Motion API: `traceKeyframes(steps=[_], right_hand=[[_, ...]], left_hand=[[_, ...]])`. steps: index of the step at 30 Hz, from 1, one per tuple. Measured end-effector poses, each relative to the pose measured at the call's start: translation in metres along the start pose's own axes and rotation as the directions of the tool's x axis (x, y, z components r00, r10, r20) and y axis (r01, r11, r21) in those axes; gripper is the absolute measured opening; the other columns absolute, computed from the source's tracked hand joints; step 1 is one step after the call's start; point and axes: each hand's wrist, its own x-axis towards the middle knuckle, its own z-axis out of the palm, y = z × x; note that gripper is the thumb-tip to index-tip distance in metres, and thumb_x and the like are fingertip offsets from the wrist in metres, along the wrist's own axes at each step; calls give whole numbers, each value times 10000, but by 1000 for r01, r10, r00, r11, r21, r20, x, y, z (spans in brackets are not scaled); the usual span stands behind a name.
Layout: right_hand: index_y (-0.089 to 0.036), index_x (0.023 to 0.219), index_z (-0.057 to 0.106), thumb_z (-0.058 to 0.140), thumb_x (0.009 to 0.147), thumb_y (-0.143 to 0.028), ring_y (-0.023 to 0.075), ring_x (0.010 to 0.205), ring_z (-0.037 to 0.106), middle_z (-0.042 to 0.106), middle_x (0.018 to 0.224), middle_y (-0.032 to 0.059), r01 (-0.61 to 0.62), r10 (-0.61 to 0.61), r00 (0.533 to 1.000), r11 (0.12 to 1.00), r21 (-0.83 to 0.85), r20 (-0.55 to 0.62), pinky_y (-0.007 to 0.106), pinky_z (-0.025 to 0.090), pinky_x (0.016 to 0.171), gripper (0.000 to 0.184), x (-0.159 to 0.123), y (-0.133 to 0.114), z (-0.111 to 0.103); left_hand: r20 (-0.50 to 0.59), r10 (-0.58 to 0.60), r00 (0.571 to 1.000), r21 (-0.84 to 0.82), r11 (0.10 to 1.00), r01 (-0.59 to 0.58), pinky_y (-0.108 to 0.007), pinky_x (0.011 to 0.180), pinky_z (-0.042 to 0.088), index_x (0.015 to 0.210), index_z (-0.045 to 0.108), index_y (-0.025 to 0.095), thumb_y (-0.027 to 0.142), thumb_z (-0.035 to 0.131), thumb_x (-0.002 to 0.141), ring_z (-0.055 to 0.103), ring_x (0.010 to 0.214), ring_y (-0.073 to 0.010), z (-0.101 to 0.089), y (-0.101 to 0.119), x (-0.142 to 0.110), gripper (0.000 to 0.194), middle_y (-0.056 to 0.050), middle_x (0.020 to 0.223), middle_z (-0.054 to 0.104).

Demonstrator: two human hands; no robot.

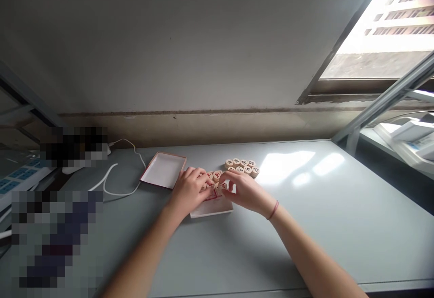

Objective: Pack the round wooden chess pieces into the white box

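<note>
Grey table (305, 225) carrying a small spread

Open box lid (163, 169) lying left of centre, white tray (212, 208) sitting mid-table, loose wooden discs (242, 167) clustering just behind it, white cable (115, 178) trailing along the left side, sunlight hitting the right.

Pale wooden discs (242, 167) carry dark and red characters — on a grey-blue table (339, 216). Left of them, a white-lined lid (163, 170) edged red; a white cable (117, 176) further left.

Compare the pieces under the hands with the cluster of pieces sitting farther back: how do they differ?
The pieces at the hands show red marks, lie over a box, and both hands touch them. The far cluster shows dark marks, sits on the bare table, untouched. Both are round, pale wooden discs lying flat.
</note>
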Motion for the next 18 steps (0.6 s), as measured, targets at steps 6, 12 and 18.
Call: traceKeyframes(steps=[6,12,18], right_hand=[[-195,857,591,539,799,-92,122,655,548,576,942,38,-4,-1,1000,948,-319,-14,230,387,561,129,4,-4,19],[-212,901,608,559,856,-229,132,668,567,582,953,39,-16,0,998,961,-275,-60,239,412,584,68,7,-1,17],[-203,1155,589,435,921,-291,170,747,636,606,1176,92,-305,251,949,887,-347,-192,272,434,641,293,37,11,-3]], left_hand=[[-25,-52,998,-44,998,50,-339,773,478,812,616,207,215,560,857,577,840,-198,-15,-15,-2,72,-17,864,639],[-4,-80,997,-87,993,79,-299,720,473,799,619,209,226,515,874,594,792,-179,-20,-16,-4,129,-12,817,646],[70,-139,988,-116,982,147,-270,677,459,796,623,211,228,519,873,603,777,-168,-22,-18,-5,131,-3,807,648]])
